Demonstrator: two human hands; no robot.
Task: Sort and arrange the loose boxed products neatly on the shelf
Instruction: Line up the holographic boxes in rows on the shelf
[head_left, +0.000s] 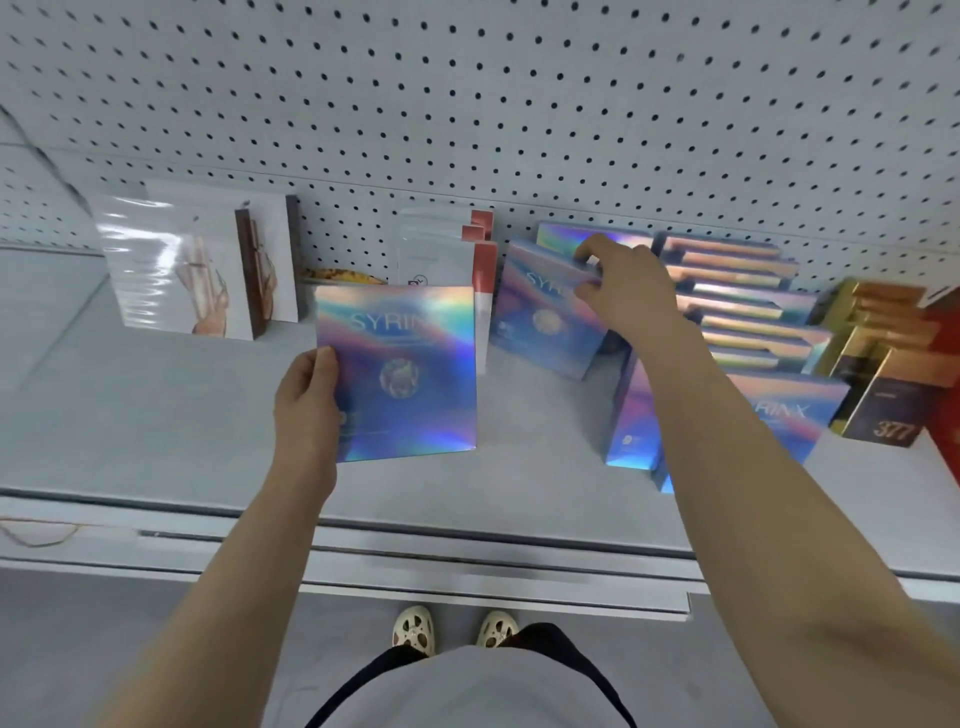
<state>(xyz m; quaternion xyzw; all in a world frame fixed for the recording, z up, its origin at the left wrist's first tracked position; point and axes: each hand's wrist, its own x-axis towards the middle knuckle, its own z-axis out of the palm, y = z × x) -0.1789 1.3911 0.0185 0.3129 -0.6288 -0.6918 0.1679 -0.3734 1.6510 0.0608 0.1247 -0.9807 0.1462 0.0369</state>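
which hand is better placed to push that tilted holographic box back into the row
Right. The right hand already grips the tilted holographic box beside the row; the left hand holds another holographic box.

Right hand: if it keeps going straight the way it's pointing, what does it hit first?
The right hand already grips a tilted holographic box. Straight on, it would likely meet the holographic box behind it, then the pegboard back wall; depth is unclear.

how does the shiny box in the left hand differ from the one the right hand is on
The left-hand box is held upright by its left edge, face square to the camera, apart from other stock. The right-hand box is gripped at its top corner, tilted, among other boxes near the pegboard. Both are holographic SYRINX boxes.
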